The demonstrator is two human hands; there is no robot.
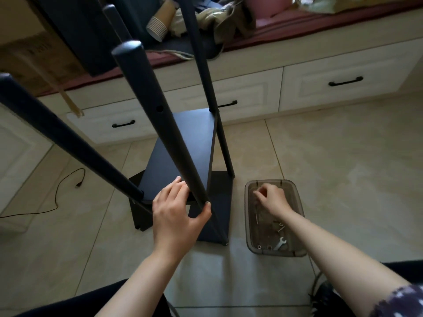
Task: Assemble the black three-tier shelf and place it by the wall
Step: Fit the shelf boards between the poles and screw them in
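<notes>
Standing upright, shelf [183, 143] posts rise vertically; left hand [176, 211] grips one post [160, 115]; right hand [272, 197] pinches inside bin [297, 225].

Black shelf [183, 143]; beige floor tiles [343, 156]; cream drawers [343, 74], black handles [345, 81].

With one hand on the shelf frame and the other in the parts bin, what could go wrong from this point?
1. Only the left hand steadies the black post while the top tier is unfitted, so the shelf could tip or twist.
2. The right hand is reaching into the plastic bin beside the shelf; a jolt could scatter the bolts and wrench across the tiled floor.
</notes>
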